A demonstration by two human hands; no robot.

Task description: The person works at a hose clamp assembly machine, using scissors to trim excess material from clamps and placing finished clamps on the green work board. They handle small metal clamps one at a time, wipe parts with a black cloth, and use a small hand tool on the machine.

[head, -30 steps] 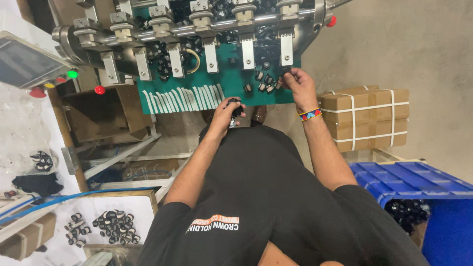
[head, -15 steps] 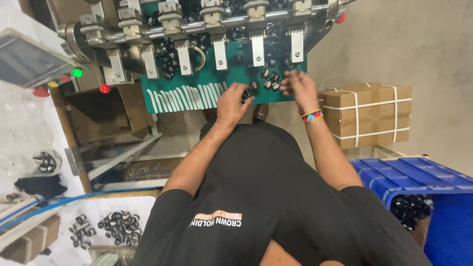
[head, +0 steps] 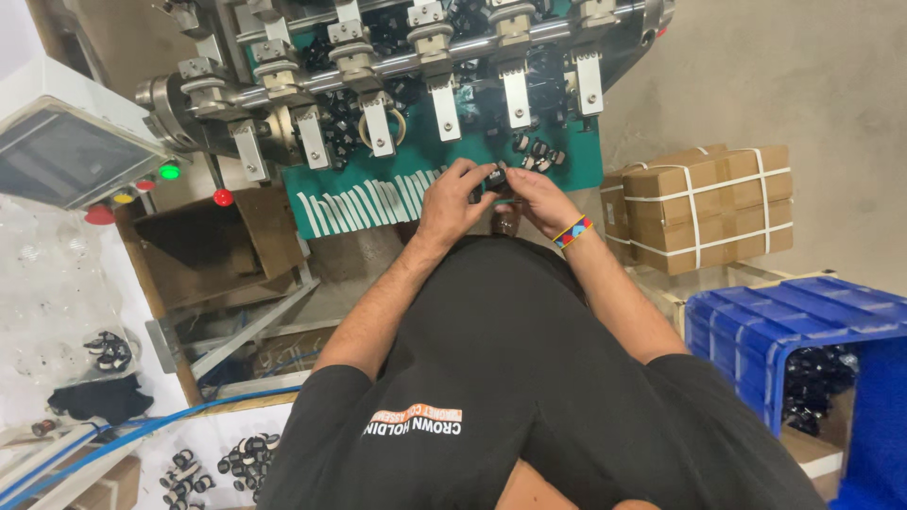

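Shiny metal clamps [head: 444,104], matt green tray [head: 378,194], brown cardboard boxes [head: 709,203], glossy blue plastic crate [head: 756,321]

surface: green machine tray [head: 576,165] | on it: small black parts [head: 537,153], white strips [head: 364,200]

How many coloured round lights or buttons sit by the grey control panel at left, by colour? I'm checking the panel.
Green light: 1
Yellow button: 1
Red buttons: 3, counting the two dimmer ones at and
Total: 5
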